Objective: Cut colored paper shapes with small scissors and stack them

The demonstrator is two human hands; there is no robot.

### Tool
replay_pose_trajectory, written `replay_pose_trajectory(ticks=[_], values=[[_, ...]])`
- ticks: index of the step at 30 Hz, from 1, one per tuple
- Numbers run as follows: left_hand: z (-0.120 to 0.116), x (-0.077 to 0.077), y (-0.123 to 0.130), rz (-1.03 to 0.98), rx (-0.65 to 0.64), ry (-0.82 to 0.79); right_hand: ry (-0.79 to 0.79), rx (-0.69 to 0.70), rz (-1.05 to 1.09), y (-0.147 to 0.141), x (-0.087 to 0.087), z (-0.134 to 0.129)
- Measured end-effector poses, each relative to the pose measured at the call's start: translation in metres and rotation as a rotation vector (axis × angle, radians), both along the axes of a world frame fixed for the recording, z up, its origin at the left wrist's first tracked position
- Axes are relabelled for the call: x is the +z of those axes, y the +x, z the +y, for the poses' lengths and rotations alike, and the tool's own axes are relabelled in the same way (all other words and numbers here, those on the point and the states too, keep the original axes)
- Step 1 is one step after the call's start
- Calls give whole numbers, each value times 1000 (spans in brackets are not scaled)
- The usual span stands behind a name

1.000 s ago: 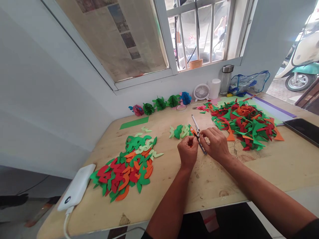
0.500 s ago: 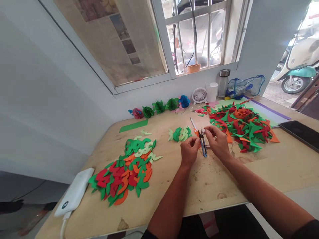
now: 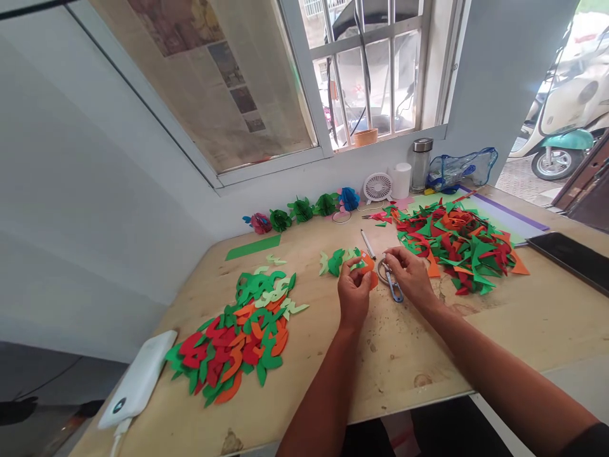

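My left hand (image 3: 354, 287) is closed, with thumb and fingers pinching a curved orange paper piece (image 3: 368, 261). To its right, the fingers of my right hand (image 3: 408, 273) are pressed together over a tiny pale bit that I cannot make out. Just below those fingertips is a pair of thread snips (image 3: 394, 289) with blue-grey handles; its blades are hard to see. A thin round ring (image 3: 381, 273) shows beside the snips, partly covered. A white pen (image 3: 368, 245) lies beyond both hands. Green and pale green paper cutouts (image 3: 336, 261) lie behind my left hand.
Left on the table is a heap of cut paper shapes (image 3: 238, 336); a larger heap of scraps (image 3: 459, 244) lies right. A white power bank (image 3: 140, 377), phone (image 3: 573, 257), small fan (image 3: 378, 187), glass bottle (image 3: 420, 168) and paper balls (image 3: 301, 209) stand around.
My left hand has turned and moved slightly left, bringing the orange paper more into sight. The snips now lie lower and tilted differently below my right fingers. The camera view has shifted a little.
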State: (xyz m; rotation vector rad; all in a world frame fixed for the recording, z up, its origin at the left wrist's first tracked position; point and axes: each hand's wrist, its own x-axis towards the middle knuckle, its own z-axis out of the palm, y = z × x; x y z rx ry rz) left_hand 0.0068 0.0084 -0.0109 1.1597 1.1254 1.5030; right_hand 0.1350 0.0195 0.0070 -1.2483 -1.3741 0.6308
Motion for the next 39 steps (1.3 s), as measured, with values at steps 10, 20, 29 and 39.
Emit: replay_pose_trajectory(ticks=[10,20,29,39], values=[[-7,14,0,-92,-72,-63,-59,181,10,-4,-1,-1],[-8,20,-3,-166,-87,-177,-121,209,67,-6,-3,-1],[-7,23,-6,-119,-63,-244,-6,110,-71,-5,-4,-2],[-7,24,-6,-119,81,-207,432,-64,-521,-7,-3,-6]])
